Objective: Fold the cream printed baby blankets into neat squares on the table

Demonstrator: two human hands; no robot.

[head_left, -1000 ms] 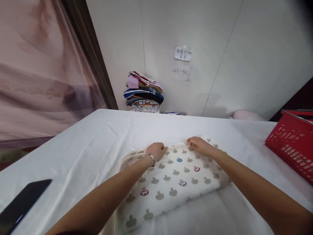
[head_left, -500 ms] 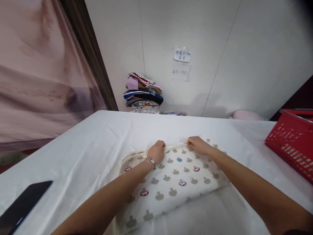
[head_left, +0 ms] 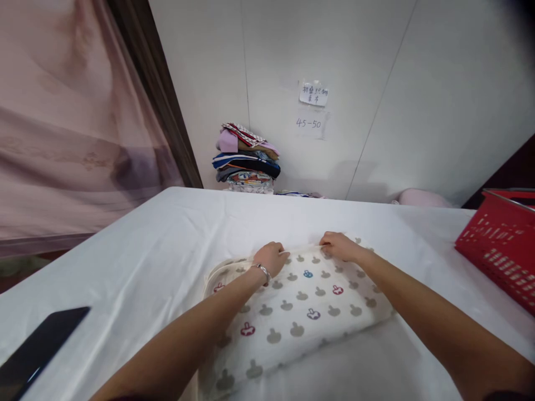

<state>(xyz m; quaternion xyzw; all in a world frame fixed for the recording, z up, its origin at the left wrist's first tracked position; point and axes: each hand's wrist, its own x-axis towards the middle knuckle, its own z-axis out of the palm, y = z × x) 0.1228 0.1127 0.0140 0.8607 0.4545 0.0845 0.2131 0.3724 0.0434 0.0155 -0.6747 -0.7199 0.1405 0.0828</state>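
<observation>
A cream cloth printed with grey, red and blue mushroom shapes lies folded on the white-covered table. Its layered edges show at the left, where the corner is rounded. My left hand, with a silver bracelet at the wrist, pinches the far edge of the cloth near its middle. Farther right along that same edge, my right hand is closed on the cloth with its fingertips. Both forearms reach across the cloth and cover parts of it.
A black phone-like slab lies at the table's left. On the right stands a red perforated basket. Beyond the far edge are a stack of folded fabrics and a pink rounded object. A pink curtain hangs at left.
My left hand has shifted slightly right along the cloth's far edge, its fingers now reaching out more. My right hand stays nearly where it was. The view has moved a little.
</observation>
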